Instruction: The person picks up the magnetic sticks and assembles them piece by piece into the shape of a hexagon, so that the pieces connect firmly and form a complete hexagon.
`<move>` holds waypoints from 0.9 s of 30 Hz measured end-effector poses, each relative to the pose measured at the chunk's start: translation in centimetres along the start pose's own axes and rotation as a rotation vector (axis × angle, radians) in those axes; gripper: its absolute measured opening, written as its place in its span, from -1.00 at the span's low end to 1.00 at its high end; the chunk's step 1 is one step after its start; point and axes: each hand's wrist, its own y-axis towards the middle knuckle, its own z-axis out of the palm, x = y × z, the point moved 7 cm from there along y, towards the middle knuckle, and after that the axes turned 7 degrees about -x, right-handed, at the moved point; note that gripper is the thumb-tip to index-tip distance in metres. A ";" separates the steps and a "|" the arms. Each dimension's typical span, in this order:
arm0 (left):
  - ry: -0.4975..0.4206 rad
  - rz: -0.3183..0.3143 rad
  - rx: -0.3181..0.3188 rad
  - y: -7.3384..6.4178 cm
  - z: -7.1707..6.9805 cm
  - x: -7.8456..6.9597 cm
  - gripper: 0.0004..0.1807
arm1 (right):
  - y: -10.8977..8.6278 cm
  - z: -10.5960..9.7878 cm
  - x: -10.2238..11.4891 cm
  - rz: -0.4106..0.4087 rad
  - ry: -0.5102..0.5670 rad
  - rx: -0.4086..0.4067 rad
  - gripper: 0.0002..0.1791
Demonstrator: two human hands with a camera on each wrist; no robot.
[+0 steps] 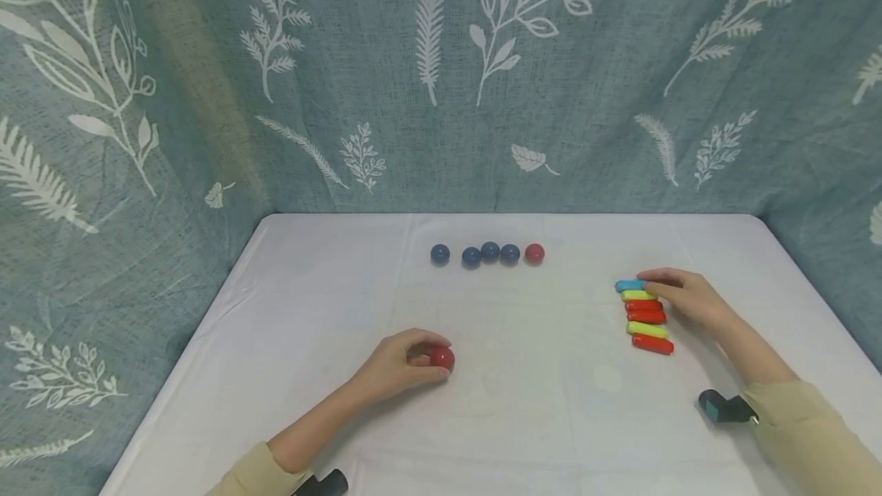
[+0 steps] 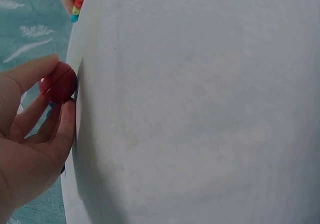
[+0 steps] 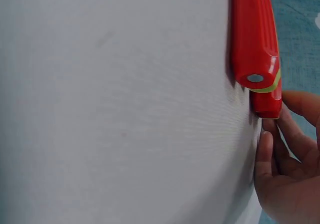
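Note:
My left hand (image 1: pixel 403 364) holds a red ball (image 1: pixel 442 358) between thumb and fingertips, low over the front middle of the white table. In the left wrist view, a thin seam runs across this ball (image 2: pixel 61 82). On the right, my right hand (image 1: pixel 689 298) pinches the right end of a light-blue stick (image 1: pixel 627 285), its fingertips covering that end. This stick is the farthest in a stacked-looking row of short red and yellow-green sticks. The nearest red stick (image 3: pixel 252 34) is ribbed, with a round metal disc in its end.
Toward the back of the table (image 1: pixel 331 274) several dark-blue balls (image 1: pixel 490 252) lie in a line, a second red ball (image 1: pixel 534 253) at their right end. Behind the table hangs a green-blue curtain (image 1: pixel 386 83) with white leaf patterns. Black wrist cameras (image 1: pixel 726 407) sit at both sleeves.

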 end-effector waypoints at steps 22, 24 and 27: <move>-0.049 -0.004 -0.016 -0.3 -0.1 -0.3 -0.52 | 1.1 0.0 0.8 0.068 -0.044 0.057 -0.29; -0.054 -0.007 -0.014 -0.3 -0.1 -0.3 -0.52 | 1.1 -0.1 0.9 0.076 -0.051 0.048 -0.29; -0.056 -0.012 -0.007 -0.3 0.0 -0.1 -0.53 | 1.1 -0.1 0.9 0.094 -0.065 0.026 -0.27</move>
